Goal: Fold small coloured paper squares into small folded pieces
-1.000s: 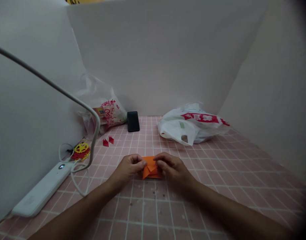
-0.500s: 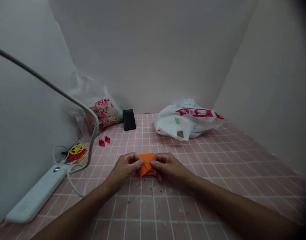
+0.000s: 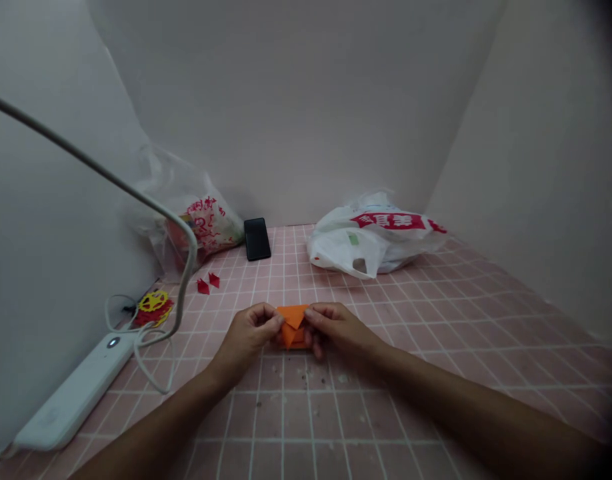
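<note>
A folded orange paper point(image 3: 291, 325) lies on the pink gridded mat point(image 3: 436, 333) in front of me. My left hand point(image 3: 249, 335) pinches its left edge with curled fingers. My right hand point(image 3: 333, 328) pinches its right edge, the fingers closed over the top corner. Both hands meet over the paper, which shows a triangular flap pointing down between them.
A white lamp base point(image 3: 69, 393) with a bent arm point(image 3: 101, 177) and cord stands at the left. Red and yellow paper cut-outs point(image 3: 155, 305) and two small red pieces point(image 3: 208, 283) lie nearby. Two plastic bags point(image 3: 376, 233) point(image 3: 196, 220) and a black phone point(image 3: 257, 238) sit by the back wall.
Both hands have drawn closer together over the orange paper, covering more of it. My view has shifted a little, so the scene sits lower left.
</note>
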The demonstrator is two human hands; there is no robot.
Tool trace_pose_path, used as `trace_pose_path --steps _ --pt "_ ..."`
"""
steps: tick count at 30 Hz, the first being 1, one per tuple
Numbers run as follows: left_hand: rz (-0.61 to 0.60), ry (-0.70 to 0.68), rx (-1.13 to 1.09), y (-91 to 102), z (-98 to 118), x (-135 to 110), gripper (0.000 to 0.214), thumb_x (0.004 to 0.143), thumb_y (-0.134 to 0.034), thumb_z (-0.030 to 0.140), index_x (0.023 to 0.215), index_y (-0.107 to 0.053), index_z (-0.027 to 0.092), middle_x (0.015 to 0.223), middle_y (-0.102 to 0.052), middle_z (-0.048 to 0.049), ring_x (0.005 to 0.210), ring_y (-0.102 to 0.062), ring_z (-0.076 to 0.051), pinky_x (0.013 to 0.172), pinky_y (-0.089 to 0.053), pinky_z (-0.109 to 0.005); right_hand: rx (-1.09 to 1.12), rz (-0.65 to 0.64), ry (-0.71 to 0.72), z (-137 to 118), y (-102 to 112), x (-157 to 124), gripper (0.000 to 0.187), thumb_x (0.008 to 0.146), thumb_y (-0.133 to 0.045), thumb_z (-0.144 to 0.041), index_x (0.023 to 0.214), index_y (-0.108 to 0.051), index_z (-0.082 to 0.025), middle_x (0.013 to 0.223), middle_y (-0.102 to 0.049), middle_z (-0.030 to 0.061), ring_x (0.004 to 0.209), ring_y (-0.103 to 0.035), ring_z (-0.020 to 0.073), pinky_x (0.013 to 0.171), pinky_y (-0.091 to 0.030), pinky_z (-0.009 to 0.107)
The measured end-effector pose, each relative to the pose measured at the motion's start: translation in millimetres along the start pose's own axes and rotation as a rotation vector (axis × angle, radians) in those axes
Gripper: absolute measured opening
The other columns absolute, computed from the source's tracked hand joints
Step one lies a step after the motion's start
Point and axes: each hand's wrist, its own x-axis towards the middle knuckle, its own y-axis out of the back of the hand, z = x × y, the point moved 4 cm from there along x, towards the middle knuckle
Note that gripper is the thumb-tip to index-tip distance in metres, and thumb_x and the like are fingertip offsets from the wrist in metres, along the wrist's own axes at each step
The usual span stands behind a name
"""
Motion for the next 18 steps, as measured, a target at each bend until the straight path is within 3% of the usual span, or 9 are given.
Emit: trace_pose_path --steps 3,9,18 --pt "0.021 -0.018 0.002 1.1 -1.1 -0.9 0.026 0.079 -0.067 0.038 0.07 -0.058 0.016 0.059 -0.062 0.0004 0.057 -0.054 -0.012 0.061 -0.042 -0.026 0.029 0.016 -0.03 2.7 -0.3 1.2 0.025 0.076 -0.07 -0.039 0.076 -0.059 -0.017 0.058 -0.063 -0.0034 0.039 -0.051 0.0066 0.041 -0.036 0.019" --pt "-0.021 0.012 0.011 -1.5 0.3 -1.6 0.026 0.076 -0.069 0.04 0.072 -0.062 0.015 0.061 -0.062 -0.0001 0.058 -0.054 -0.013 0.061 -0.042 -0.026 0.029 0.047 -0.034 5.7 1.2 4.6 0.015 0.071 -0.065 -0.03 0.073 -0.058 -0.018 0.057 -0.064 -0.0033 0.038 -0.052 0.0075 0.039 -0.037 0.019" --pt "0.02 -0.027 0.153 -0.3 0.3 -1.6 0.021 0.074 -0.067 0.035 0.067 -0.057 0.017 0.06 -0.059 0.0008 0.057 -0.054 -0.014 0.057 -0.041 -0.025 0.07 0.002 -0.001 6.7 -2.7 2.7 0.017 0.075 -0.066 -0.031 0.072 -0.057 -0.017 0.061 -0.065 -0.002 0.039 -0.054 0.0075 0.04 -0.039 0.019"
